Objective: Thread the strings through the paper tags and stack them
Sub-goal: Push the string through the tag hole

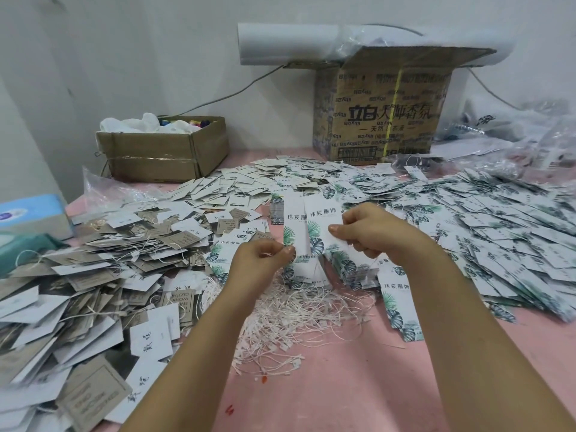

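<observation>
Head view, mid-frame: I see my left hand point(265, 260) pinching one leaf-print tag point(293, 224), right hand point(369, 233) pinching the second tag point(321, 227) beside it; strings point(299, 319) lie lower centre on the pink table point(343, 397)

Cardboard boxes: 2, printed box point(380, 110), plain box point(162, 151) left of it. White roll point(280, 42): 1. Tissue box point(31, 213): 1. Held tags point(321, 219): 2. Loose tags point(498, 219), strings point(296, 322): heaps beyond counting.

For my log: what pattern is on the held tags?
Green leaf print on white tags, best seen in the head view.
</observation>
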